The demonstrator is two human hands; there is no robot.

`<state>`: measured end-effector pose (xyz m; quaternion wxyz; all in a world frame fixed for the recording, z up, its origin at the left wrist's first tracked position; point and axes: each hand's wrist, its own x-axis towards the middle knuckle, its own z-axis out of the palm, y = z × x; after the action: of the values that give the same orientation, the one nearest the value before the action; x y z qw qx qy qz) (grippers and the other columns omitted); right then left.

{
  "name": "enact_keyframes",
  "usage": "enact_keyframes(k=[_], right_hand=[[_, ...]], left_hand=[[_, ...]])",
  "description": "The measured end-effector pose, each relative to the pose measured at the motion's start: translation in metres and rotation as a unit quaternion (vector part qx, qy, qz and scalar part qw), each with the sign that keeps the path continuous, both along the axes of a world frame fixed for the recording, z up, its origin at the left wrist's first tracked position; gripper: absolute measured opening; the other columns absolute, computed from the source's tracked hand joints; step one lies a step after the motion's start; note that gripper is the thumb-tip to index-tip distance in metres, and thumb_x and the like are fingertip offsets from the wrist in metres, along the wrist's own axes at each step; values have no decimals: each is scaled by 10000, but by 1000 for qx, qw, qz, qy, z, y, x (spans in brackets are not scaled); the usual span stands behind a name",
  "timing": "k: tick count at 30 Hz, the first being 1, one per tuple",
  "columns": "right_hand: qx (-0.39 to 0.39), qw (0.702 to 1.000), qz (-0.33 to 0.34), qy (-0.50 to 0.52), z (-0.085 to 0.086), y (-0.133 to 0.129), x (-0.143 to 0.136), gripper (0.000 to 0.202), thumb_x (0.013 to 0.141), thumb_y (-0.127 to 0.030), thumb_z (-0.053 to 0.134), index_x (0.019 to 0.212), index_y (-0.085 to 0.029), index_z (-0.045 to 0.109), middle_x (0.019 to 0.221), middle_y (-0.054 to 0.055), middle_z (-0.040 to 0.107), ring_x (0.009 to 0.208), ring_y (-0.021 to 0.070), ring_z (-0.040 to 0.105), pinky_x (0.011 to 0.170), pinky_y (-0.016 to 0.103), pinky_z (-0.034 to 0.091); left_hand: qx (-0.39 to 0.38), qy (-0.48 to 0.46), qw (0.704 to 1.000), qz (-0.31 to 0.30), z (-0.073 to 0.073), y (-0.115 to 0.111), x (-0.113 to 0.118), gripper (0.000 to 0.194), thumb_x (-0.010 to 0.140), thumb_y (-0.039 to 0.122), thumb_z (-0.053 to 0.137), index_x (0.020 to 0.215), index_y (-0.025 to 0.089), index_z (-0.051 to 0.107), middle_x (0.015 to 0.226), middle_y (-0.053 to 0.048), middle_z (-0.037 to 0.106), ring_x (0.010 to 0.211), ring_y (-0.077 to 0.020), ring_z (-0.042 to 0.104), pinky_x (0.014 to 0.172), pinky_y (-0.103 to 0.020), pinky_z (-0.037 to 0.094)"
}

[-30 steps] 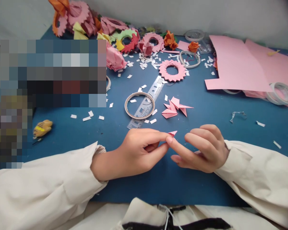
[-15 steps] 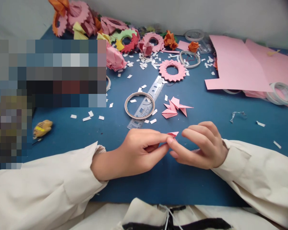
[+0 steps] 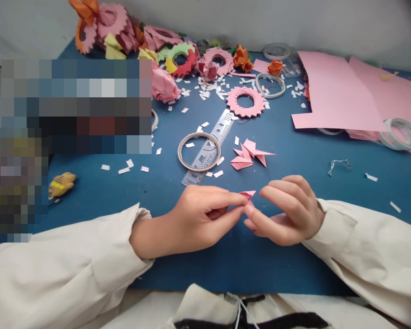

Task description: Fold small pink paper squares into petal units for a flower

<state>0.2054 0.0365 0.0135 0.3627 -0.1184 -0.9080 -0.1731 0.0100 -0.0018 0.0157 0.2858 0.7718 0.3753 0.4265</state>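
Thumb and forefinger of my left hand (image 3: 205,219) pinch a small folded piece of pink paper (image 3: 248,194), whose pointed end sticks out past the fingertips. My right hand (image 3: 287,212) is close on the other side, its thumb tip at the lower edge of the paper and its other fingers bent and apart from the thumb. Just beyond the hands lie several folded pink paper pieces (image 3: 250,153) with sharp points. To their left, a roll of tape (image 3: 181,160) lies over a clear stencil ruler (image 3: 222,125).
Behind are a pink folded paper ring (image 3: 231,103), white paper scraps (image 3: 203,87) and a heap of coloured paper rings and flowers (image 3: 114,23). Large pink sheets (image 3: 339,91) and tape rolls (image 3: 385,137) lie at right. A small yellow object (image 3: 62,184) is at left.
The folded paper and the fingertips have shifted slightly down and right. My left forefinger now reaches further along the paper, and the right thumb has slid lower beside it.
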Motion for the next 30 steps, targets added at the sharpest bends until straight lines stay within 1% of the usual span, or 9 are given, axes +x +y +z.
enact_keyframes(k=[4,7,9,14,18,22,24,28,30], right_hand=[[-39,999,-6,16,-4,0,2,175,872,-329,482,939,-172,525,804,55,578,695,163,528,564,304,395],[-81,996,-32,-7,-5,1,2,196,873,-303,499,960,-129,519,783,66,625,685,169,544,572,314,403],[-106,994,-34,-21,-4,2,1,166,865,-274,512,932,-123,528,773,72,644,687,172,556,585,318,410],[-145,989,-12,-21,-4,4,0,94,835,-221,546,882,-142,527,782,70,659,714,174,574,612,314,439],[-177,984,-4,-7,-6,5,1,109,832,-169,519,936,-134,513,818,86,655,766,186,582,638,322,453],[-221,975,6,4,-8,6,1,169,816,-125,507,984,-122,504,871,105,650,832,202,584,692,346,460],[-244,970,8,2,-9,6,1,176,812,-119,501,988,-126,501,878,102,650,837,202,585,699,350,460],[-264,964,14,4,-9,7,2,188,829,-228,550,984,-135,498,871,99,649,826,206,589,695,357,457],[-262,965,12,8,-8,7,1,189,816,-220,587,967,-147,498,847,79,650,804,192,590,687,342,453]], left_hand=[[7,-21,1000,20,1,0,0,123,757,74,644,865,104,696,542,23,615,444,-39,466,454,-133,385],[3,-35,999,38,1,0,-1,106,751,84,662,850,101,697,483,49,544,426,-31,398,429,-129,348],[-1,-45,998,42,1,-1,-1,99,750,88,665,845,95,695,480,47,538,426,-31,382,425,-133,340],[-49,-58,997,12,3,-1,-2,114,771,90,623,853,45,689,495,20,543,431,-39,389,411,-146,333],[-85,-53,995,-28,5,-1,-4,224,786,59,535,963,49,671,625,-34,644,466,-59,463,428,-163,363],[-77,-45,996,-20,3,-1,-4,248,808,50,504,991,72,671,652,-37,668,512,-80,529,482,-180,411],[-63,-46,997,-21,1,-1,-3,254,813,50,508,1009,88,666,636,-19,657,505,-76,521,488,-179,416],[-65,-37,996,-49,-1,-2,-4,299,828,49,485,1088,90,626,644,0,643,473,-59,477,474,-168,411],[-45,-26,997,-55,0,-2,-4,310,829,40,469,1097,94,615,636,13,624,471,-53,457,474,-161,405]])
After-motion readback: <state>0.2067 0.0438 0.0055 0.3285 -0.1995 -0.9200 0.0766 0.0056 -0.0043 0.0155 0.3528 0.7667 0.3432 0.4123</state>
